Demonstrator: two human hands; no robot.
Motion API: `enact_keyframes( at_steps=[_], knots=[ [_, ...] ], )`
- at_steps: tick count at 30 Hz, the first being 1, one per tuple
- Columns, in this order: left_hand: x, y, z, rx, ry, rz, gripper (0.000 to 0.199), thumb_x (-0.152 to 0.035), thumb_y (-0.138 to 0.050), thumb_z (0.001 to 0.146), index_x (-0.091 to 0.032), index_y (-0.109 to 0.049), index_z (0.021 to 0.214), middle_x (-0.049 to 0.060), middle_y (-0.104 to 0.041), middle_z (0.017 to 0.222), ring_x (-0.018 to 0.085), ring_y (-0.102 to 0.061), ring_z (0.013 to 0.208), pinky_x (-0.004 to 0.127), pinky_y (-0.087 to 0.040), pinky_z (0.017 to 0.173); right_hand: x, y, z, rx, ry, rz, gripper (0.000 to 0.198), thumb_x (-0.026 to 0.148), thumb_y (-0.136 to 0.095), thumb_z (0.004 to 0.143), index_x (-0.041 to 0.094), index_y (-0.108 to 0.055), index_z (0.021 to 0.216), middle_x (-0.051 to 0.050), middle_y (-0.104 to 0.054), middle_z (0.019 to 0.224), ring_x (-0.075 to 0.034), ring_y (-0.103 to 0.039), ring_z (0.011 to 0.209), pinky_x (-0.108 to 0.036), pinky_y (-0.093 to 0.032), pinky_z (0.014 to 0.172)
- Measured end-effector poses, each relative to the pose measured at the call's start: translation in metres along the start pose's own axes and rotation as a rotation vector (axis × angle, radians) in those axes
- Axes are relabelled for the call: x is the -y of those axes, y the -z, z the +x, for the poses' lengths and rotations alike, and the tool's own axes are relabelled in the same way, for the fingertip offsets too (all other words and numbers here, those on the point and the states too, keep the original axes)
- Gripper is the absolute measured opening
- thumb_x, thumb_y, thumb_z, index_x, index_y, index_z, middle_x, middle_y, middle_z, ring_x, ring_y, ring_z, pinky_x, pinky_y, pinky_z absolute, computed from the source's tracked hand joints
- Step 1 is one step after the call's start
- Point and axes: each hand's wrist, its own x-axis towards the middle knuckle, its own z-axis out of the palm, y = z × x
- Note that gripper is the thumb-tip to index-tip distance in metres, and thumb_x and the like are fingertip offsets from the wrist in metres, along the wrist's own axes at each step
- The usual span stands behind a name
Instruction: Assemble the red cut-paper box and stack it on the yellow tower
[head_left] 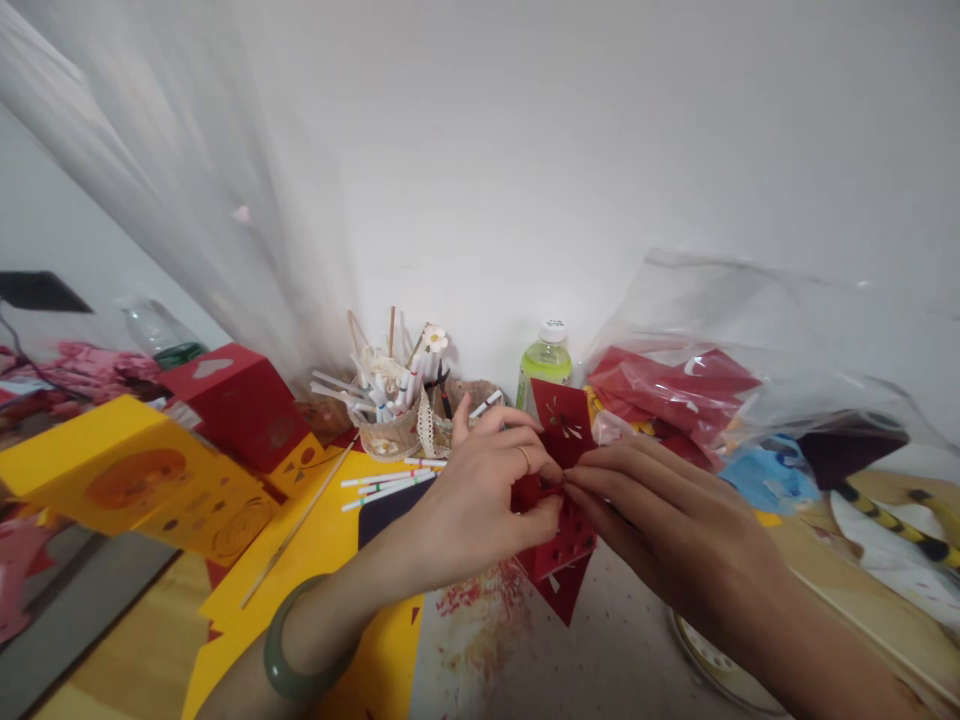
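Both hands meet over a piece of red cut paper [564,412] with small cut-out shapes, held up in front of me above the stained tabletop. My left hand [487,490], wearing a ring and a green bangle [277,645], pinches the paper's middle between thumb and fingers. From the right, my right hand [660,510] presses its fingertips together at the same spot. The fingers hide the paper's centre; its upper part and lower pointed corner show above and below them.
Several white markers [386,485] lie on yellow paper [322,570] beside a wooden stick [296,525]. Behind stand a woven basket [390,440] of markers and a bottle [545,365]. Folded yellow card [135,480] and a red box [247,410] sit left, a plastic bag [690,380] right.
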Motion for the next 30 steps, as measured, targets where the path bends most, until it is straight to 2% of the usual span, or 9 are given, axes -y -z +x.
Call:
enact_keyframes(
  at_steps=[16, 25, 30],
  knots=[
    [0.0017, -0.0010, -0.0009, -0.023, 0.002, -0.017, 0.008, -0.015, -0.057, 0.074, -0.022, -0.055, 0.070, -0.004, -0.065, 0.076, 0.021, -0.055, 0.105, 0.061, 0.001, 0.109, -0.0005, 0.0001, 0.0006, 0.031, -0.030, 0.010, 0.017, 0.012, -0.047, 0.091, 0.015, -0.062, 0.085, -0.007, -0.068, 0.079, -0.016, -0.063, 0.070, -0.029, -0.053, 0.060],
    [0.0047, -0.0021, -0.0006, -0.054, -0.004, -0.025, 0.009, -0.014, -0.056, 0.073, -0.022, -0.056, 0.068, -0.004, -0.066, 0.076, 0.022, -0.056, 0.105, 0.064, -0.002, 0.109, -0.0006, 0.0005, -0.0018, 0.035, -0.022, 0.021, 0.013, 0.013, -0.050, 0.089, 0.013, -0.063, 0.093, -0.008, -0.069, 0.083, -0.017, -0.063, 0.073, -0.031, -0.055, 0.063],
    [0.0037, -0.0028, -0.0003, -0.050, 0.003, -0.024, 0.010, -0.013, -0.057, 0.072, -0.023, -0.056, 0.069, -0.003, -0.066, 0.076, 0.022, -0.056, 0.104, 0.064, -0.002, 0.109, -0.0011, -0.0003, -0.0010, 0.027, -0.038, 0.032, 0.013, 0.013, -0.050, 0.089, 0.014, -0.062, 0.090, -0.007, -0.069, 0.082, -0.016, -0.063, 0.071, -0.031, -0.055, 0.062]
  ],
)
